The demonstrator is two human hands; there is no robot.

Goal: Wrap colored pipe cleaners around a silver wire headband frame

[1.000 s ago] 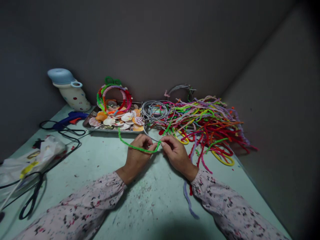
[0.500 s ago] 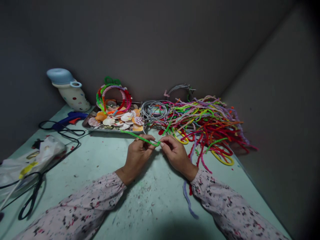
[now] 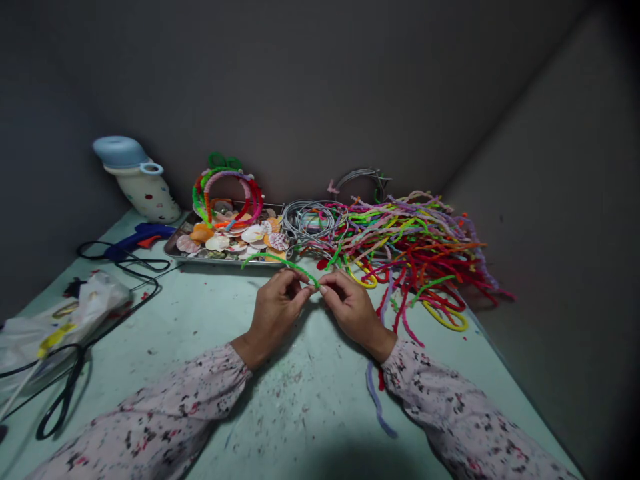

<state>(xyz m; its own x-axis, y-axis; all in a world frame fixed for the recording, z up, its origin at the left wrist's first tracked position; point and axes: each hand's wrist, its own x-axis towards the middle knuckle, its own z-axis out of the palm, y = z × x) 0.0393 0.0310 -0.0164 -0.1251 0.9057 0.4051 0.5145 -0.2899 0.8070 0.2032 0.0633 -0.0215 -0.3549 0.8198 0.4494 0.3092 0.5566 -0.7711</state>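
A green fuzzy stem [image 3: 273, 257] arcs from in front of the shell tray to the fingertips of both hands. My left hand [image 3: 280, 310] is closed in a pinch on the stem near its right end. Touching or almost touching it, my right hand [image 3: 353, 310] pinches the same end of the stem between thumb and forefinger. Both hands are just above the table, near its middle. The tips hide the exact end of the stem.
Behind the hands stands a metal tray [image 3: 227, 261] of shells with colourful fuzzy rings [image 3: 207, 193]. Grey wire coils [image 3: 307, 223] and a heap of fuzzy stems [image 3: 410, 233] lie right. Left are a bottle [image 3: 145, 190], a blue glue gun [image 3: 135, 240], black cable [image 3: 150, 283] and plastic bag [image 3: 103, 293].
The green stem's free part has risen from nearly straight into an upward arc over my left hand. The left fingers have shifted slightly; my right hand has hardly moved.
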